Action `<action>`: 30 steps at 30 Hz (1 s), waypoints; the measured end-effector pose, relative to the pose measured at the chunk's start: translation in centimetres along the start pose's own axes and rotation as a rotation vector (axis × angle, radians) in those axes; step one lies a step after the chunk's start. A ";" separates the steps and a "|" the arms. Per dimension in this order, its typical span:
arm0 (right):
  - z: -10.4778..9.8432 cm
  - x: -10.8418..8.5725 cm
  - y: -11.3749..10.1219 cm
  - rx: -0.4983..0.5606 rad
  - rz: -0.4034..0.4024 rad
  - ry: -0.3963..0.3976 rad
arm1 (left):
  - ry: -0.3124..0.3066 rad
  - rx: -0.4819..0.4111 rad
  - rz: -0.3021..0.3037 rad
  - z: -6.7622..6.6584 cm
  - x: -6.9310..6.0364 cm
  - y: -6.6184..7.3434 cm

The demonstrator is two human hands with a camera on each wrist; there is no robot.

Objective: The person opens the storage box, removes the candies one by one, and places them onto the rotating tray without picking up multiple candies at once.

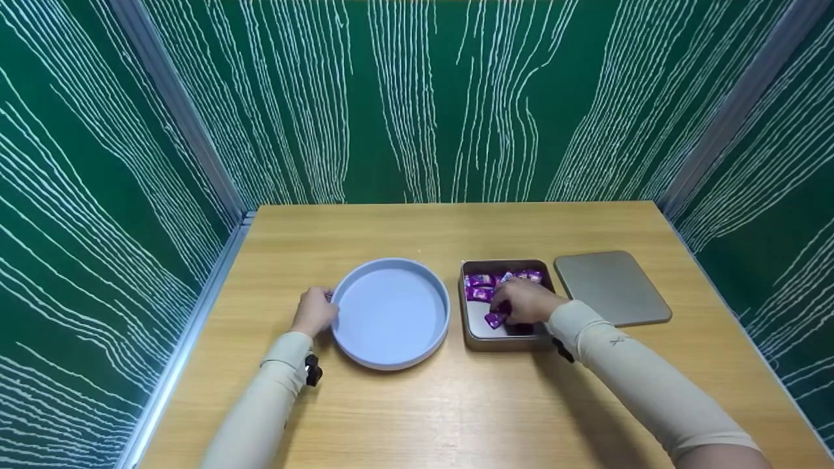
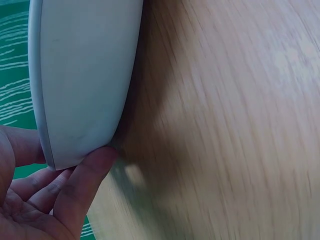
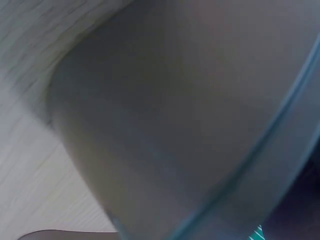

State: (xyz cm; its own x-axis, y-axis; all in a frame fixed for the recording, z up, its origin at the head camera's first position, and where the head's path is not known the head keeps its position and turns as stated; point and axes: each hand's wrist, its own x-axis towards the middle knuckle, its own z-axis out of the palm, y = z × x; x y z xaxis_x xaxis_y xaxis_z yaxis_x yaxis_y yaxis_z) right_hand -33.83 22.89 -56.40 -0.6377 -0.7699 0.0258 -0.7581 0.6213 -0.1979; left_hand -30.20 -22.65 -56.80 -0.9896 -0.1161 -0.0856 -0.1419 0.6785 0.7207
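Observation:
A shallow round pale-blue dish point(image 1: 391, 316) rests on the table. My left hand point(image 1: 316, 311) grips its left side, thumb over the rim and fingers against the outer wall point(image 2: 85, 85). To the right stands an open square metal tin point(image 1: 508, 345) with several purple-wrapped candies point(image 1: 481, 281) in rows along its back and left. Reaching into it from the right, my right hand point(image 1: 529, 301) has its fingers curled down on a purple-wrapped candy point(image 1: 495, 320); the fingertips are partly hidden. The right wrist view shows the tin's outer side point(image 3: 165, 115), not the fingers.
The tin's flat square lid point(image 1: 612, 286) lies on the table right of the tin. Green walls point(image 1: 391, 98) with white streaks enclose the back and sides of the wooden table point(image 1: 417, 417). Table surface extends in front of the dish and tin.

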 end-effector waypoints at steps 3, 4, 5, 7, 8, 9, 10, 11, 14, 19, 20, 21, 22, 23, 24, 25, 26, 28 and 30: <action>0.1 0.1 -0.1 0.000 0.018 -0.008 | 0.002 0.006 -0.006 0.0 0.0 0.0; 0.1 0.1 -0.1 0.001 0.024 -0.008 | 0.002 0.008 -0.007 0.0 0.0 0.1; 0.2 0.1 -0.1 -0.003 0.026 -0.007 | 0.002 0.011 -0.007 0.0 0.0 0.1; 0.3 0.1 -0.1 -0.006 0.030 -0.007 | -0.001 0.008 -0.012 0.0 0.0 0.1; 0.3 0.1 -0.1 -0.004 0.033 -0.008 | -0.004 0.007 -0.013 0.0 0.0 0.0; 0.4 0.1 -0.1 0.001 0.037 -0.008 | -0.011 0.001 -0.016 0.0 0.0 0.0; 0.4 0.1 -0.1 0.008 0.040 -0.008 | -0.016 -0.005 -0.016 0.0 0.0 0.0; 0.4 0.1 -0.1 0.016 0.042 -0.009 | -0.019 -0.009 -0.018 0.0 0.0 0.0; 0.3 0.1 -0.3 0.058 0.058 -0.016 | -0.025 -0.017 -0.021 -0.1 0.0 -0.1; 0.2 0.0 -0.6 0.134 0.102 -0.029 | -0.025 -0.014 -0.044 -0.1 0.0 -0.1; 0.2 0.0 -0.7 0.150 0.106 -0.026 | -0.026 -0.014 -0.049 -0.1 0.0 -0.1; 0.2 0.0 -0.7 0.168 0.109 -0.024 | -0.026 -0.016 -0.049 -0.1 0.0 -0.1; 0.1 0.0 -0.8 0.184 0.110 -0.020 | -0.025 -0.017 -0.047 -0.1 0.0 -0.1; 0.1 0.0 -0.8 0.200 0.108 -0.016 | -0.025 -0.019 -0.045 -0.1 0.1 -0.1; 0.1 0.0 -0.9 0.217 0.114 -0.015 | -0.023 -0.022 -0.040 -0.1 0.1 -0.1; 0.0 0.0 -1.0 0.231 0.120 -0.014 | -0.020 -0.023 -0.035 -0.1 0.1 -0.1; 0.0 0.0 -1.0 0.243 0.124 -0.013 | -0.016 -0.024 -0.030 -0.1 0.1 -0.1; -0.2 0.1 -1.2 0.261 0.128 -0.007 | -0.012 -0.026 -0.020 0.0 0.1 -0.1; -0.5 0.1 -1.5 0.277 0.141 -0.003 | -0.010 -0.032 -0.018 0.0 0.0 -0.1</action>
State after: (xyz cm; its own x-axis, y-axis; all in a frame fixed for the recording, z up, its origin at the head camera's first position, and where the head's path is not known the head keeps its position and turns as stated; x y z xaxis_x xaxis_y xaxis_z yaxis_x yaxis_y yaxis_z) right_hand -32.81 21.99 -55.64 -0.7331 -0.6797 -0.0235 -0.5962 0.6590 -0.4585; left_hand -30.22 -22.73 -56.93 -0.9871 -0.1207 -0.1057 -0.1591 0.6529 0.7405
